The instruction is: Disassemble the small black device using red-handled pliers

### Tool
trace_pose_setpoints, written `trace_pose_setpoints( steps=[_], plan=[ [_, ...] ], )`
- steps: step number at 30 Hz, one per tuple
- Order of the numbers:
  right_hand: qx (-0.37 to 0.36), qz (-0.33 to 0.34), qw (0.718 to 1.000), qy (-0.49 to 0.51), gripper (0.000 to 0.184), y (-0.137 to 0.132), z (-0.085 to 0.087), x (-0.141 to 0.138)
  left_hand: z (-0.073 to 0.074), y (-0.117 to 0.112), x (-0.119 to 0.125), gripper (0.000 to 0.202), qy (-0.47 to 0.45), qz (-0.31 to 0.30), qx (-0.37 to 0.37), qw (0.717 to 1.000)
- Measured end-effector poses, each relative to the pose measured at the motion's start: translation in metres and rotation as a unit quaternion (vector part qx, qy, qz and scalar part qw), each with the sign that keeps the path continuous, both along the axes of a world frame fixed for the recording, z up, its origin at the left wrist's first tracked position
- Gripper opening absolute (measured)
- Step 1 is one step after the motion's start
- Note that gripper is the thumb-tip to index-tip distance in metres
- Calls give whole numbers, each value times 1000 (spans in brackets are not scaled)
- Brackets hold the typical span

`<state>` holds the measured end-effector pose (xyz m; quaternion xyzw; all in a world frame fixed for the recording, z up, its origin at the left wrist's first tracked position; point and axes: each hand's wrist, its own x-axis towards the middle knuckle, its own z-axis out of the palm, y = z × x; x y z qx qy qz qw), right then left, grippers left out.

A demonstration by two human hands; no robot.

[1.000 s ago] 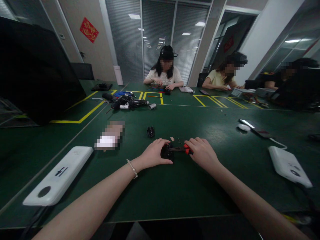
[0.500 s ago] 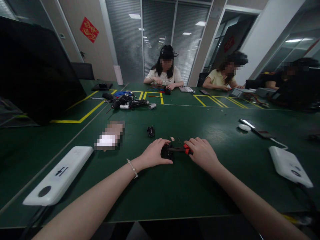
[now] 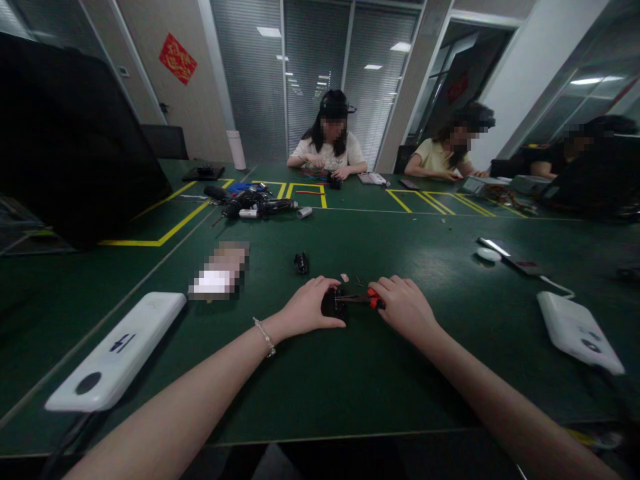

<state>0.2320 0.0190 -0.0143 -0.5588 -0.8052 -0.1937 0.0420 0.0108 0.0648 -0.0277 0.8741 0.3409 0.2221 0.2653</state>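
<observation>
My left hand is closed around a small black part, thumb on its near side and fingers on its far side, holding it on the table. What kind of part it is I cannot make out. Red-handled pliers are gripped in my right hand. Their long, narrow jaws point left and reach onto the black part; whether they pinch anything is too small to tell. Just beyond the hands lie a small pale scrap and thin dark bits. A black component rests behind my left hand.
On the green table, a white power bank lies left and another white device right. A blurred-out phone-like object is at left. Tangled cables and tools lie farther back. A dark monitor stands left. Several people sit across the table.
My hands, the black part and the pliers keep nearly the same place. The plier handles look very slightly shifted, and little else differs.
</observation>
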Motion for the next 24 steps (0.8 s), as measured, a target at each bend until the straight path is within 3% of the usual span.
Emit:
trace_pose_setpoints(
  steps=[24],
  plan=[
    [-8, -4, 1000, -4, 39, 0, 0, 0, -1, 0, 0, 69, -4, 0, -5, 1000]
  ],
)
